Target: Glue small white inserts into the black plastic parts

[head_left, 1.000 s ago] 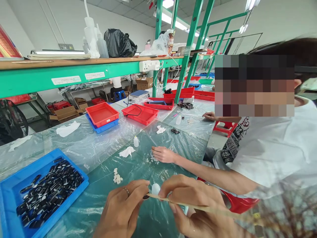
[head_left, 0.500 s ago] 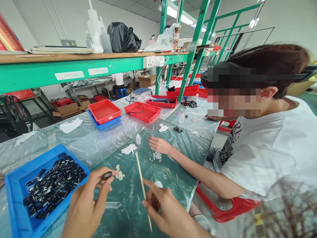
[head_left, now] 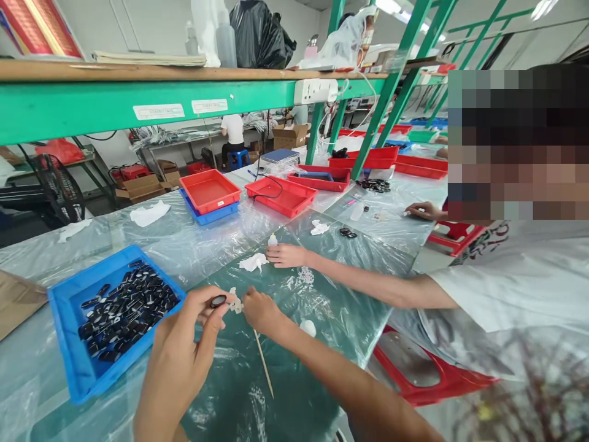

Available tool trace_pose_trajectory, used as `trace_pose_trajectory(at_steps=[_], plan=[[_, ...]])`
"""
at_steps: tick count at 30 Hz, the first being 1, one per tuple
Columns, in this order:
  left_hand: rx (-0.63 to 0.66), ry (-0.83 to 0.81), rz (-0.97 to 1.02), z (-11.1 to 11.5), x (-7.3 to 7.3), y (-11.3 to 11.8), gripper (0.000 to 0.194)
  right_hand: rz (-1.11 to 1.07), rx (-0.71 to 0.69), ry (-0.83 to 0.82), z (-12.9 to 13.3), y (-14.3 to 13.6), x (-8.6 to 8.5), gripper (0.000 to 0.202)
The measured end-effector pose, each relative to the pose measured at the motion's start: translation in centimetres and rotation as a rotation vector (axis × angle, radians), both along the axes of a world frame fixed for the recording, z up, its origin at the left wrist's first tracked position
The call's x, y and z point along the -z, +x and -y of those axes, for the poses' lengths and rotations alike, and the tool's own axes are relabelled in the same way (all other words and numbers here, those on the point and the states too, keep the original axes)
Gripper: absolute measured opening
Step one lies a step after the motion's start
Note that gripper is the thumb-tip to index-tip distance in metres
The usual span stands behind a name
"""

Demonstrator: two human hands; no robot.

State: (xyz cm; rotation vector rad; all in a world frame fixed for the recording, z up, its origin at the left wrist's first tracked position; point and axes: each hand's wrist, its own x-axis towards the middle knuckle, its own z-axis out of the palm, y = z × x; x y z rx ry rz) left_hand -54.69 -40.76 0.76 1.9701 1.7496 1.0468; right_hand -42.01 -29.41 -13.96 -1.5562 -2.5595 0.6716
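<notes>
Left hand (head_left: 184, 350) pinches a black cap (head_left: 218, 301); right hand (head_left: 260, 310) grips a stick (head_left: 264, 363), probably picking white bits (head_left: 236, 304) mid-table. Next we'd need steady aim.

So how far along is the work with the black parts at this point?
Done: no finished pile can be told apart. In hand: the left hand pinches one black part, while the right hand, holding a thin stick, reaches the small white pieces. Left: the blue tray holds many black parts.
</notes>
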Motion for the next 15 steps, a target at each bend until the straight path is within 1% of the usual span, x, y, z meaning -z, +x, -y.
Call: trace_pose_trajectory(at_steps=[2, 5, 10, 13, 15], plan=[[0.048, -0.026, -0.007, -0.1, 0.2, 0.0, 0.018, 0.051, -0.006, 0.002, -0.9, -1.6, 1.4, 0.029], [0.076, -0.055, -0.014, -0.2, 0.3, 0.2, 0.021, 0.092, -0.033, 0.014, -1.5, -2.3, 2.6, 0.03], [0.137, -0.076, 0.0, 0.1, 0.0, 0.6, 0.024, 0.087, -0.094, 0.072, -1.4, -1.9, 3.2, 0.026], [0.135, -0.112, -0.015, 0.3, -0.1, 0.7, 0.025, 0.037, -0.117, 0.121, -1.0, -1.9, 3.6, 0.024], [0.148, -0.117, -0.031, 0.5, -0.1, 0.8, 0.025, -0.016, -0.121, 0.151, -0.9, -1.7, 3.5, 0.021]])
